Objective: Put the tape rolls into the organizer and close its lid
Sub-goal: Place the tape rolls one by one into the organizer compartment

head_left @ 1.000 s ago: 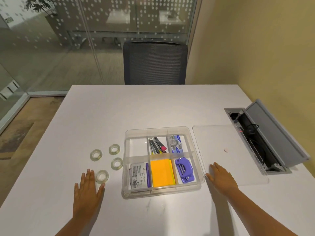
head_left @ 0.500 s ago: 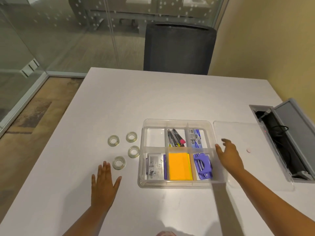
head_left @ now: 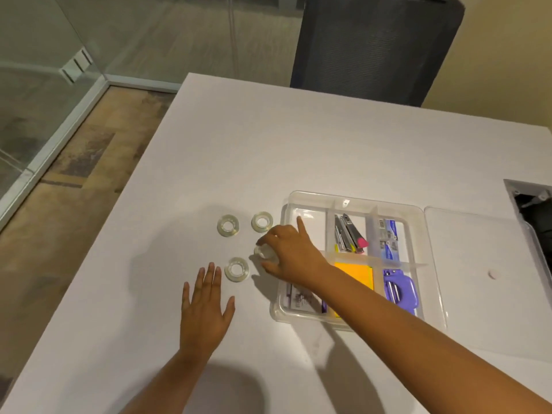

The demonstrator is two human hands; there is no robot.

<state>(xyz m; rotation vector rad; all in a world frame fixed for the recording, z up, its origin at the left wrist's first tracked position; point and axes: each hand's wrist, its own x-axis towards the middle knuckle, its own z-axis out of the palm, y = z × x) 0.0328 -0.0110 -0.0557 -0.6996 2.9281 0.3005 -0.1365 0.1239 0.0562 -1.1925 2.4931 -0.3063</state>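
Note:
Several clear tape rolls lie on the white table left of the organizer: one at the far left, one beside it, one nearer me. My right hand reaches across the organizer's left edge, its thumb and fingers closed around another tape roll that rests on the table. My left hand lies flat with fingers spread, just short of the nearest roll. The clear organizer stands open with divided compartments. Its clear lid lies flat to the right.
The organizer holds a stapler, orange sticky notes, a purple hole punch and staple boxes. An open cable hatch sits at the table's right edge. A dark chair stands behind the table.
My right hand has left the lid side, crossed over the organizer to the left and closed on a tape roll. The view shifted left and down. My left hand stays flat.

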